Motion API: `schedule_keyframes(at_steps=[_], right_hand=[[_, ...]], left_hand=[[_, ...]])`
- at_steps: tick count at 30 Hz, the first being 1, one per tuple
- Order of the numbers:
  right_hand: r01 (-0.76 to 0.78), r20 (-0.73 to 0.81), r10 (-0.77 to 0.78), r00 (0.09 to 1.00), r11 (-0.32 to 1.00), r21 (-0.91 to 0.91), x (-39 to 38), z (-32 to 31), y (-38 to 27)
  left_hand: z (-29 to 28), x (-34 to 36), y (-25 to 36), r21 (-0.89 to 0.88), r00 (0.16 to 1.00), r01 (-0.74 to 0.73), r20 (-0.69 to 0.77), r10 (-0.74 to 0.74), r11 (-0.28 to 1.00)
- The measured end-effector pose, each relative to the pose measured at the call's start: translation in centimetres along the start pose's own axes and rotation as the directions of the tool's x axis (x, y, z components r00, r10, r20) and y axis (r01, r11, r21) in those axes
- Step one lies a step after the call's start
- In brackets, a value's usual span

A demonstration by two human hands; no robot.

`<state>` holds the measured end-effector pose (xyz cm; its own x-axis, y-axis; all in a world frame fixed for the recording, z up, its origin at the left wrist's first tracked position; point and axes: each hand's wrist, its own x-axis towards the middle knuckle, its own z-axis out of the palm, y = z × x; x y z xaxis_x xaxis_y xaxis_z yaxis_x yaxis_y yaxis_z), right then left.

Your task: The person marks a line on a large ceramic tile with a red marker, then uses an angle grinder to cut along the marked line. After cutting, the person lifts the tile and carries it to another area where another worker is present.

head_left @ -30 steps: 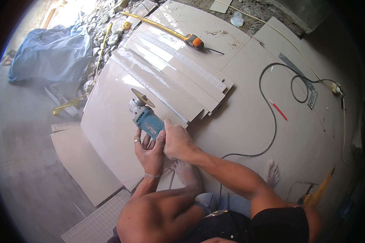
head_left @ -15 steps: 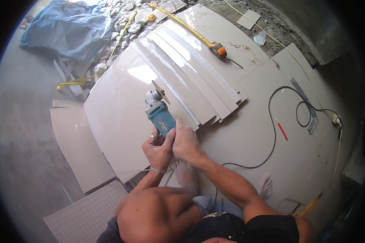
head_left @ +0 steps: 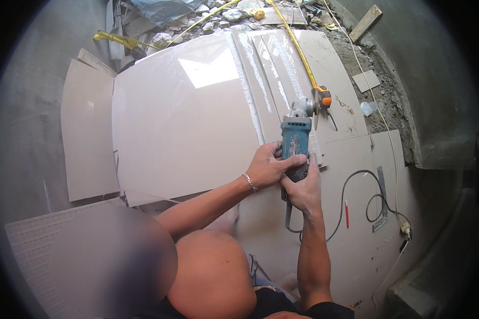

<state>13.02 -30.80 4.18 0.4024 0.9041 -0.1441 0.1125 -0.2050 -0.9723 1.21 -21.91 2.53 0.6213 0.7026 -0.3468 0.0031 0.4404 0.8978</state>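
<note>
Both my hands are wrapped round a teal angle grinder (head_left: 296, 137) held over the stack of narrow tile strips (head_left: 261, 72). My left hand (head_left: 267, 166) grips the left side of its body, with the thumb lying across it. Round the rear of the body closes my right hand (head_left: 306, 190). The grinder's grey head points away from me, and its thin cutting disc (head_left: 317, 109), seen nearly edge-on, overlaps the orange and black tape measure (head_left: 324, 97) in the picture. Whether the disc touches anything I cannot tell. A dark cable (head_left: 288, 215) hangs from the grinder's rear.
A large glossy tile (head_left: 181, 127) lies left of the strips. On the right are a red pencil-like marker (head_left: 347, 214), a metal square (head_left: 381, 199) and a cable joined to a plug (head_left: 406, 228). Rubble (head_left: 218, 22) and a blue sheet (head_left: 167, 9) lie beyond.
My hands have carried the grinder rightward, from the edge of the large tile to over the strips near the tape measure. The whole view has shifted too.
</note>
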Motion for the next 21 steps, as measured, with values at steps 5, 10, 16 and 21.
schedule_keyframes(at_steps=[5,10,16,21], right_hand=[[0.015,-0.199,-0.044,0.979,0.99,-0.142,-0.9,-1.7,1.4],[-0.071,-0.355,-0.004,0.935,0.977,-0.199,-1.0,-4.7,3.1],[-0.158,-0.46,0.048,0.887,0.966,-0.204,-0.8,-6.8,4.7],[-0.252,-0.531,0.074,0.844,0.929,-0.27,-0.4,-8.0,5.6]], left_hand=[[-2.7,0.1,-2.9,0.671,0.951,-0.267,0.066,0.303,0.691],[-11.1,1.3,-6.2,0.979,0.861,-0.122,0.186,0.474,-0.161],[-12.7,3.2,-6.8,0.929,0.857,-0.212,0.326,0.4,-0.303],[-12.2,1.0,-6.8,0.925,0.889,-0.272,0.347,0.3,-0.265]])
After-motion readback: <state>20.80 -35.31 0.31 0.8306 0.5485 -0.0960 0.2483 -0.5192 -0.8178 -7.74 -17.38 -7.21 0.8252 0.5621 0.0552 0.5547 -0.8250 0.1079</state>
